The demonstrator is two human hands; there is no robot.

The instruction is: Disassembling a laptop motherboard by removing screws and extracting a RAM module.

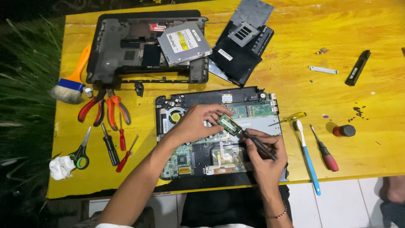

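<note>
An opened laptop base with a bare green motherboard and a cooling fan lies at the near edge of the yellow table. My left hand pinches a small green memory module above the board. My right hand holds a thin dark tool like a pen, its tip just under the module.
Behind lie an empty laptop shell with a silver optical drive, and black cover panels. Left: a brush, red pliers, screwdrivers, scissors, a tissue wad. Right: a yellow-handled screwdriver, a toothbrush, a red-handled screwdriver, a small red jar with a black cap.
</note>
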